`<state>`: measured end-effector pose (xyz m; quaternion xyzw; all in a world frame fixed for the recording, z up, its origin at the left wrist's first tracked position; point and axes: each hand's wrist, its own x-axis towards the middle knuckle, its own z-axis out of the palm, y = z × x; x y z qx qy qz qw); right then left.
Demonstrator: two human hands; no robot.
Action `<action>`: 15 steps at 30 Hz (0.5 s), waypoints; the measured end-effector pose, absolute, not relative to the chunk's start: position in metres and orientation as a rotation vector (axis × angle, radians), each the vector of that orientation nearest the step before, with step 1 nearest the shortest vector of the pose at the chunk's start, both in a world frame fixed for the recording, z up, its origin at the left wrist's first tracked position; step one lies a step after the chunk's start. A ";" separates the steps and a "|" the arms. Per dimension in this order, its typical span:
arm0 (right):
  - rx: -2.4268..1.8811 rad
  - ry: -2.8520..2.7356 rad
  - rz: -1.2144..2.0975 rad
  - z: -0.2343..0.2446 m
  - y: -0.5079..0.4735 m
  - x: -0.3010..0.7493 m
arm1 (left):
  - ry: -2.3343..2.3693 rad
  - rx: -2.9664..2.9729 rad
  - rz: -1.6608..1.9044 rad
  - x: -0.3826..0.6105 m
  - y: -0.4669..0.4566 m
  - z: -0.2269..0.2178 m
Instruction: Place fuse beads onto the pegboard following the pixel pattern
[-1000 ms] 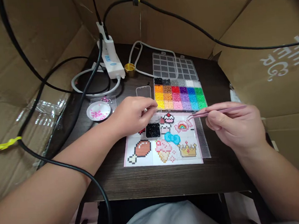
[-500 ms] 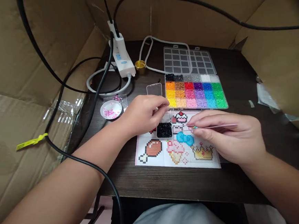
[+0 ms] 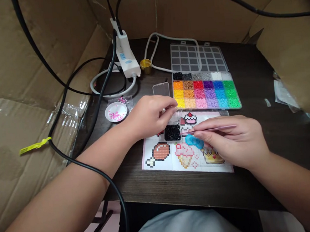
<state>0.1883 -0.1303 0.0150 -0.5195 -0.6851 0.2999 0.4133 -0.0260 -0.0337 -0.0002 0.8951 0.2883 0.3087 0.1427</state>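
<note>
My left hand (image 3: 155, 116) is closed, thumb and fingers pinching the raised clear lid of a small box (image 3: 172, 132) filled with black beads. In my right hand (image 3: 234, 138) are thin pink tweezers (image 3: 220, 128), their tips at the right side of the black beads. Whether the tips hold a bead is too small to tell. Under the box lies a pattern sheet (image 3: 159, 165) with pixel pictures of a drumstick, an ice cream, a crown and a cupcake. A blue bead bow (image 3: 194, 141) rests on the sheet, partly behind my right fingers.
A bead organizer (image 3: 206, 90) of many colours stands behind my hands, its lid (image 3: 198, 57) folded back. Left are a white dish (image 3: 116, 112) of pink beads, a power strip (image 3: 127, 61) and a gold cup (image 3: 146, 65). A black cable (image 3: 95, 170) crosses my left forearm.
My right hand has moved left and slightly down, bringing the tweezers' tips to the black beads. The left hand keeps its pinch at the box lid. The camera view has shifted slightly.
</note>
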 end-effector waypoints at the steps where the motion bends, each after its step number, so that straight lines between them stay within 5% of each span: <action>1: -1.318 -1.705 0.777 0.015 -0.130 0.188 | 0.834 2.582 0.891 -0.026 -0.034 0.000; 15: -1.311 -1.666 0.884 0.012 -0.127 0.189 | 0.843 2.583 0.880 -0.025 -0.033 0.000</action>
